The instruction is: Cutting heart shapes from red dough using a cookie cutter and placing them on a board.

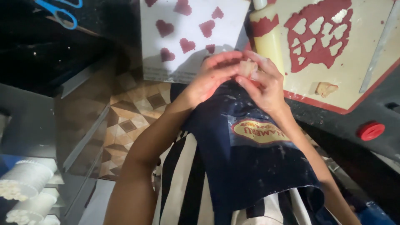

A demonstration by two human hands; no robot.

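Note:
Both my hands meet in front of my dark blue apron [246,166]. My left hand [210,77] and my right hand [264,85] together pinch a small pale piece of dough [248,67] between their fingertips. Just beyond them lies a white sheet [189,54] carrying several dark red dough hearts [187,44]. To the right is a cream mat [366,62] with a rolled red dough sheet [321,33] full of heart-shaped cut-outs. A pale dough scrap [326,88] lies on the mat near its red border.
A cream rolling pin [268,41] rests on the mat's left side. Blue scissors [58,11] lie at the top left on a dark surface. A red round cap [371,130] sits on the dark counter at right. White rolls [25,183] lie at the lower left above patterned floor tiles [133,116].

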